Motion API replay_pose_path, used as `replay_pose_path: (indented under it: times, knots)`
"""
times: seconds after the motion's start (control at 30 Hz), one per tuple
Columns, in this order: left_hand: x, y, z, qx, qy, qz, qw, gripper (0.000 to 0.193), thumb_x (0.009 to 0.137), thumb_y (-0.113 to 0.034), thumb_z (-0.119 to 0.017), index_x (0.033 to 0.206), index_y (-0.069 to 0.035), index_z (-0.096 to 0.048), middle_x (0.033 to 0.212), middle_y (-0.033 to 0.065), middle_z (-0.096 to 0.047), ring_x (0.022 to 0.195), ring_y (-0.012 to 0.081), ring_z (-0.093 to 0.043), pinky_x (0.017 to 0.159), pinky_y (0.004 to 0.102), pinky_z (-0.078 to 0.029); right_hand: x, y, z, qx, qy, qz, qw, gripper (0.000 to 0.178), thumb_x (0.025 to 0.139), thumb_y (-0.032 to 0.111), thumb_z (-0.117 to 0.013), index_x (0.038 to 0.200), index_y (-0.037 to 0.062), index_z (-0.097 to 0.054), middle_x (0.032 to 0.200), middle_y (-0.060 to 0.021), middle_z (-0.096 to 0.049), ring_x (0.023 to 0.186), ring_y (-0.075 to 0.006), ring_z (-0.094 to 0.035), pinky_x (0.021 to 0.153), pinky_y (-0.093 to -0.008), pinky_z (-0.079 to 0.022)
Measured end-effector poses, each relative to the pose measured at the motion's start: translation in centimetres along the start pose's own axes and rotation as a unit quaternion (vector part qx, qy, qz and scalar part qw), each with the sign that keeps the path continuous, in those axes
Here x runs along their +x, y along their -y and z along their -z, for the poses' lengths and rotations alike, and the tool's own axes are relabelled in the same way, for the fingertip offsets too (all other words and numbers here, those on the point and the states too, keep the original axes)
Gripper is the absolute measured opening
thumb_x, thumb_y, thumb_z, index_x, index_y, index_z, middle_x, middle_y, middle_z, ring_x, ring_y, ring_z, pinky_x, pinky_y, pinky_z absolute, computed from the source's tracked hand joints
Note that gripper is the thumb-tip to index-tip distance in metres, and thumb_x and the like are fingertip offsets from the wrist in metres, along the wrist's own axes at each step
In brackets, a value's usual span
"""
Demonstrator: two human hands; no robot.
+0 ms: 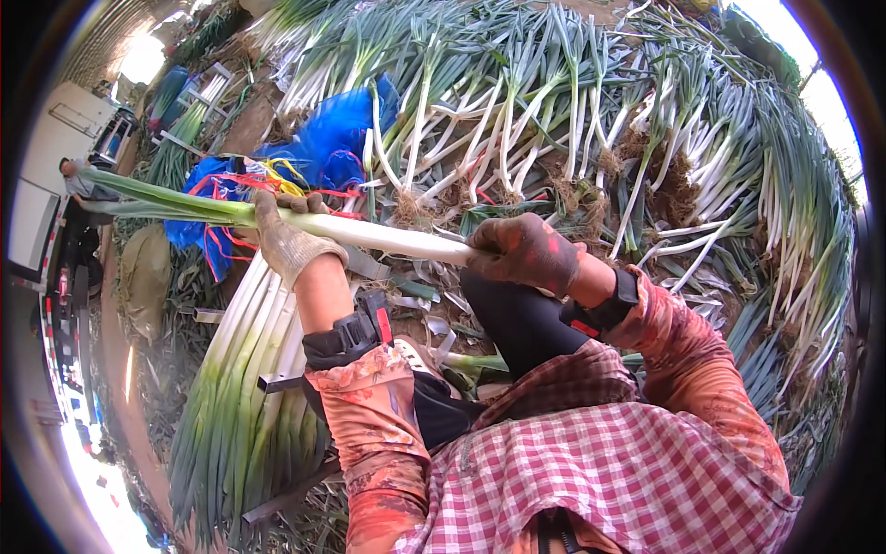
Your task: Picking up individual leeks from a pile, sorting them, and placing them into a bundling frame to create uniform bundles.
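A: What is held?

B: One leek is gripped in both gloved hands. It is held level above the ground, across the lap, with its leaves to the left and its root end to the right.

A: How does it look?

B: A long, smooth white shaft is seen between the hands; it turns pale green, then splits into flat dark green leaves past the left hand. The root end is hidden inside the right hand.

A: And the fingers?

B: On the left hand they are wrapped shut around the shaft where white meets green. On the right hand they are curled tight over the root end.

A: What lies around?

B: A trimmed stack is laid below the left hand, white ends up. A heap of uncleaned leeks, roots still earthy, is spread across the ground beyond. A blue bag with red string is seen beside that heap.
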State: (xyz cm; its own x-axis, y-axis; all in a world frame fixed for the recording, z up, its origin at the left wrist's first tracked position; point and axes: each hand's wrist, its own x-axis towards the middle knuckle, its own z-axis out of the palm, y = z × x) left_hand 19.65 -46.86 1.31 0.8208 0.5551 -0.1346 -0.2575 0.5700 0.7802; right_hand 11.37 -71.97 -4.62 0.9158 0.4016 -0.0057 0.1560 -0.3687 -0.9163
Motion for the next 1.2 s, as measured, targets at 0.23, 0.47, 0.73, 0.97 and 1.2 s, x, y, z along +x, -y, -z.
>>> replay_pose_path:
  times: [0.23, 0.47, 0.73, 0.97, 1.2]
  knots:
    - [-0.1, 0.0, -0.8, -0.016, -0.024, 0.005, 1.000, 0.025, 0.089, -0.029, -0.058, 0.076, -0.012, -0.044, 0.058, -0.0006, -0.045, 0.051, 0.0161, -0.043, 0.053, 0.0300, -0.041, 0.3, -0.4, -0.4, -0.096, -0.042, 0.037, 0.994, 0.017, 0.084, 0.019, -0.064, 0.094, 0.0052, -0.066, 0.070, -0.0130, -0.062, 0.058, -0.0155, -0.059, 0.058, -0.0306, -0.048]
    - [1.0, -1.7, 1.8, -0.124, 0.284, 0.038, 0.950, 0.021, 0.086, -0.028, -0.061, 0.097, -0.012, -0.052, 0.066, -0.0046, -0.042, 0.054, 0.0137, -0.040, 0.054, 0.0283, -0.040, 0.2, -0.2, -1.0, 0.002, -0.084, -0.024, 0.996, 0.018, 0.084, 0.018, -0.062, 0.091, 0.0013, -0.063, 0.073, -0.0173, -0.064, 0.069, -0.0245, -0.064, 0.063, -0.0340, -0.049]
    - [-1.3, -2.7, 1.0, -0.231, 0.444, 0.110, 0.859, 0.062, 0.077, -0.020, -0.071, 0.133, -0.005, -0.046, 0.072, -0.0028, -0.035, 0.063, 0.0083, -0.039, 0.061, 0.0247, -0.040, 1.0, -3.8, 0.4, 0.177, -0.131, -0.252, 0.942, 0.027, 0.087, 0.025, -0.061, 0.098, 0.0008, -0.063, 0.068, -0.0125, -0.061, 0.061, -0.0175, -0.055, 0.061, -0.0345, -0.047]
    - [0.7, -3.4, 3.0, -0.197, 0.468, 0.104, 0.855, 0.052, 0.086, -0.035, -0.063, 0.127, -0.004, -0.052, 0.058, -0.0055, -0.028, 0.046, 0.0044, -0.033, 0.044, 0.0186, -0.037, -1.0, -11.6, 3.0, 0.380, -0.340, -0.261, 0.819, 0.022, 0.093, 0.023, -0.056, 0.096, 0.0026, -0.063, 0.085, -0.0063, -0.063, 0.075, -0.0166, -0.060, 0.068, -0.0313, -0.051]
    - [0.7, -2.7, 2.8, -0.232, 0.498, 0.137, 0.824, 0.049, 0.085, -0.034, -0.064, 0.124, -0.005, -0.055, 0.057, -0.0054, -0.029, 0.044, 0.0044, -0.034, 0.043, 0.0189, -0.037, -7.2, -24.4, 11.5, 0.315, -0.456, -0.331, 0.764, 0.040, 0.088, 0.022, -0.062, 0.120, 0.0002, -0.052, 0.096, -0.0149, -0.066, 0.088, -0.0311, -0.065, 0.082, -0.0370, -0.054]
